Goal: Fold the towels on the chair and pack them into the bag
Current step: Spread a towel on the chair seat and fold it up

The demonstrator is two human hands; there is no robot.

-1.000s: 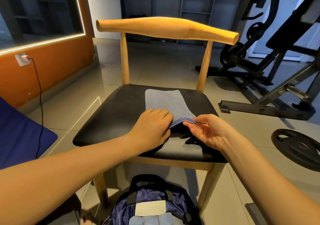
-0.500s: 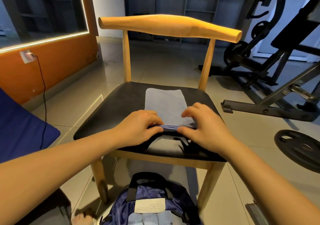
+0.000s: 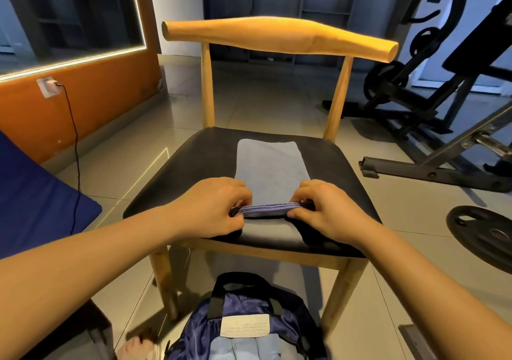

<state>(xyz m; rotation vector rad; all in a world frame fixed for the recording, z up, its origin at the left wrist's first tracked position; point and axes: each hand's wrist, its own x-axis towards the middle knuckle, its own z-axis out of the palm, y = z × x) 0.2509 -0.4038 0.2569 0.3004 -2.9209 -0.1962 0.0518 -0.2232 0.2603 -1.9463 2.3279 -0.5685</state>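
A light blue towel (image 3: pixel 270 169) lies as a long folded strip down the middle of the black seat of a wooden chair (image 3: pixel 177 176). Its near end is lifted a little off the seat. My left hand (image 3: pixel 213 207) pinches that end's left corner and my right hand (image 3: pixel 329 210) pinches its right corner, the hem stretched between them. On the floor below the seat's front edge stands an open dark blue bag (image 3: pixel 246 323) with folded light blue cloth inside.
Black gym equipment (image 3: pixel 432 101) stands right of the chair, with a weight plate (image 3: pixel 482 232) on the floor. An orange wall with a socket and cable (image 3: pixel 73 143) is on the left, a blue cushion (image 3: pixel 33 193) below it.
My right hand turned palm down and took the towel's right corner. Both hands spread apart along the near hem, which now stretches between them.
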